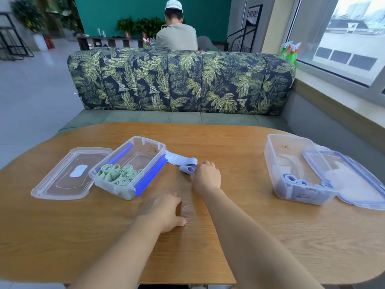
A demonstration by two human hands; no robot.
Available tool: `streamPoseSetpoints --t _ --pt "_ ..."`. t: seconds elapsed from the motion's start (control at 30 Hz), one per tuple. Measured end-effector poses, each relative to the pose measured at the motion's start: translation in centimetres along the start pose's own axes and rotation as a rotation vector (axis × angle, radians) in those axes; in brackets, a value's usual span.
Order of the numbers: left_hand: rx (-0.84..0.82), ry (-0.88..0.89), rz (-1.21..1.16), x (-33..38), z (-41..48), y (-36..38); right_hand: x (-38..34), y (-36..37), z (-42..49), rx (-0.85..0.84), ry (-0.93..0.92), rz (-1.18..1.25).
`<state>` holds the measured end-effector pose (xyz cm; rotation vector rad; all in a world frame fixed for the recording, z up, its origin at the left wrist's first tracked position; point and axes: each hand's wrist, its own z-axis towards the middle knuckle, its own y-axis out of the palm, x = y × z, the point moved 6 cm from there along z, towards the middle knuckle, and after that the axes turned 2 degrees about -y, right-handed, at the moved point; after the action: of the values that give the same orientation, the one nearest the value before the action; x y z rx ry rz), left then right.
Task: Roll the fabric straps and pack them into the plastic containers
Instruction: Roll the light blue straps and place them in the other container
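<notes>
- Wooden table (239, 236): carries all the task items. Its near edge is cut off at the bottom of the view.
- Left container (150, 146): open and clear, with blue clips. The green rolled straps (118, 175) are packed into its near end. The far end shows only the bare floor of the container.
- Left lid (68, 174): lies flat just beside the left container, on its left side.
- Lavender strap (181, 159): lies on the table between the two containers, nearer the left one. Its flat tail reaches the left container's right clip. Its other end is rolled and sits against the right hand.
- Right hand (206, 176): back turned to the camera, with the fingers curled down onto the rolled end and holding it. The fingertips are hidden behind the hand.
- Left hand (164, 211): blurred, palm down on the bare table nearer the viewer. The fingers are loosely spread and hold nothing.
- Right container (277, 147): open and well apart from the strap. The lavender rolls (295, 180) sit at its near end, dimmed by the cloudy wall.
- Right lid (350, 178): leans against the right container's right side. Its outer edge is cut off by the frame.
- Leaf-print sofa back (181, 80): stands beyond the table. A seated person (177, 34) shows behind it, back turned.
- Spray bottles (289, 52): stand at the window sill.
</notes>
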<state>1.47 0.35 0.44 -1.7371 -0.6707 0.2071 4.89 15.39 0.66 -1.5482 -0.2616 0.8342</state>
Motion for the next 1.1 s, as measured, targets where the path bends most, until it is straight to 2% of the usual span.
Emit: streamPoseSetpoints --t 0.17,0.27,0.33,0.4,0.53,0.73,0.77,0.83,0.93,1.03,1.1 --pt "-0.037 -0.019 0.012 0.3 0.0 -0.1 2.1 -1.6 -0.3 -0.042 0.221 0.484" --pt "-0.058 -0.03 0.003 0.3 0.0 0.0 3.7 -2.0 -0.9 -0.027 0.403 0.94" --pt "-0.058 -0.032 0.009 0.2 0.1 0.2 4.8 -1.6 -2.4 -0.099 0.538 1.122" --pt "-0.054 -0.035 0.016 0.2 0.0 0.3 5.9 -1.3 -4.8 -0.243 0.651 1.15" --pt "-0.041 -0.06 0.004 0.6 -0.4 0.4 7.4 -2.1 -8.7 -0.459 0.651 0.897" --pt "0.063 -0.037 -0.05 2.3 -0.5 1.0 8.5 -4.2 -9.7 -0.562 0.522 0.358" --pt "0.073 -0.014 -0.097 2.9 -0.4 1.0 8.6 -4.9 -9.5 -0.521 0.477 0.241" --pt "0.076 0.055 -0.152 4.2 -0.2 0.8 8.3 -6.7 -8.2 -0.314 0.327 0.007" --pt "0.04 0.147 -0.142 6.3 0.2 1.2 5.8 -7.6 -6.3 -0.068 -0.003 -0.208" --pt "0.031 0.164 -0.061 6.6 0.8 2.3 3.0 -5.4 -4.8 -0.033 -0.387 -0.443" --pt "0.04 0.161 -0.074 6.2 1.1 2.8 2.4 -3.8 -3.9 -0.027 -0.499 -0.52"
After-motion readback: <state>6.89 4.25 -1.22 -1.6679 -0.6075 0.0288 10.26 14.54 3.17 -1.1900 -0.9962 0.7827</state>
